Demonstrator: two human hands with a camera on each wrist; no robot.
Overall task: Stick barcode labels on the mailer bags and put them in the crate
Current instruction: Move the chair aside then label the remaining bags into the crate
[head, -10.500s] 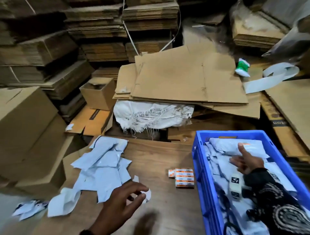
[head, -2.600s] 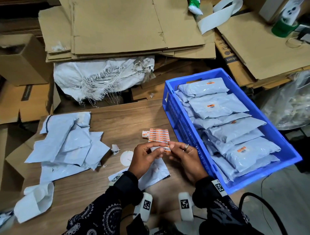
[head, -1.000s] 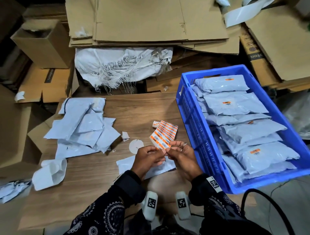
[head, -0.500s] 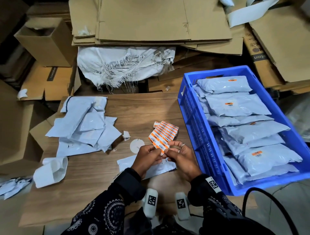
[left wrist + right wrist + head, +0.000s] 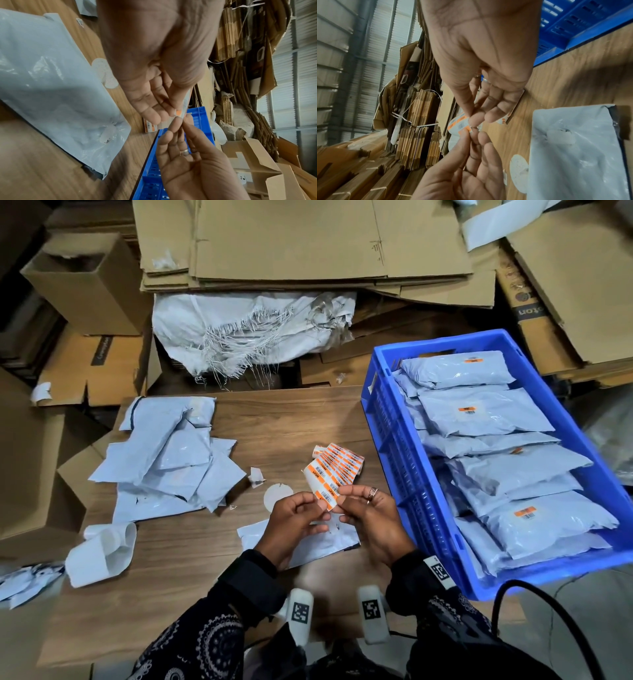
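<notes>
Far L: torn white paper scraps (image 5: 20, 583) at table edge, cut off by frame. Next, curled white liner strip (image 5: 102, 549) on wood table (image 5: 191, 583). Behind it, flat cardboard box (image 5: 92, 364) w/ dark strip of print, too small to read. Pile of unlabelled grey mailer bags (image 5: 171, 460) on table's L half. Ctr: one mailer bag (image 5: 308, 546) lies flat under both hands, partly hidden by them. Left hand (image 5: 294, 522) pinches near end of label sheet (image 5: 334, 474) btwn thumb + fingertips; right hand (image 5: 373, 518), ring on one finger, pinches the corner of one label at the same end. Sheet is raised, far end curled; labels orange/white w/ barcodes, text illegible. Wrist views: both pinches meet at one orange corner, blurred; can't tell if the label is lifted off the backing. R: blue crate (image 5: 387, 446) on table's R edge, full of grey bags overlapping, several w/ orange barcode labels, digits unreadable. Far R carton (image 5: 527, 313) shows print "not", remainder cut off.
</notes>
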